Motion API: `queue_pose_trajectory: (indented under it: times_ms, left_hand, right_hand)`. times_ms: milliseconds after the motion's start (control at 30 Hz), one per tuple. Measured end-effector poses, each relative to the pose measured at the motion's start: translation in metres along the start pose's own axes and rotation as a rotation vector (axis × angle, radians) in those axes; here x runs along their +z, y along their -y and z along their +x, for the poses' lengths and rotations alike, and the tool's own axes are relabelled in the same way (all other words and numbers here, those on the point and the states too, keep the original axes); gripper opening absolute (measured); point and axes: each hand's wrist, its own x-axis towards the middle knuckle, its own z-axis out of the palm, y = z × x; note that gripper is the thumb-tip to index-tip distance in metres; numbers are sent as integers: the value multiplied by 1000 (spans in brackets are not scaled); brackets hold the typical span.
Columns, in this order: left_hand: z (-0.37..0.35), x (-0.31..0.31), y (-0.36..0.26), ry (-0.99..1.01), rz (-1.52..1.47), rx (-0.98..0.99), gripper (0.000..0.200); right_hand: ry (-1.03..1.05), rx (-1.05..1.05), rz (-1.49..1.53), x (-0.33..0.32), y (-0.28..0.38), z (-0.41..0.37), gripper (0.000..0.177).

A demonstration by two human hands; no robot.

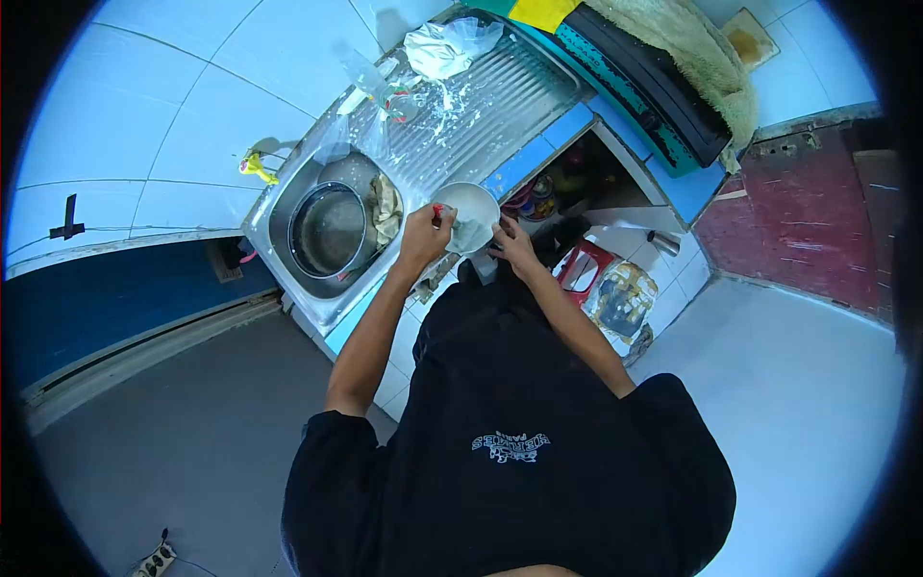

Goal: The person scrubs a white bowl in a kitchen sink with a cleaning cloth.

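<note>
- Head view, centre: right hand (516,244), fingers closed on edge of pale bowl (473,204).
- Left hand (427,238): fingers narrow at opposite edge; cannot tell if gripping it or a small red item (437,210).
- Left of centre: pot (327,231) in sink (332,310), apparently holding liquid.
- Upper centre: white residue (444,108) on drainboard (490,130), unwiped; bowl handling judged underway, extent unclear.

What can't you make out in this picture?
All in the head view:
- What the left hand pinches at the pale pan: too small, partly hidden by the fingers.
- What the dark-rimmed pot in the sink holds: blurred.
- The back of the open cupboard: shadow.
- Anything inside the crumpled plastic bag: folds hide it.
- The rest of the power strip: bottom edge cuts it off.
</note>
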Motion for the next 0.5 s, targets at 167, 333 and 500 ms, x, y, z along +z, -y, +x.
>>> queue_pose_trajectory:
  times_ms: [167, 333, 500]
  left_hand:
    - [-2, -18, -13, -3, 168, 168, 22]
    - [-6, -17, -15, -127, 300, 269, 13]
    - [-5, -8, -16, -206, 325, 286, 12]
  right_hand:
    - [-11, -31, -36, 1, 0, 1, 62]
    - [-17, -41, -40, 4, 1, 1, 61]
    - [-33, -30, -38, 4, 0, 2, 59]
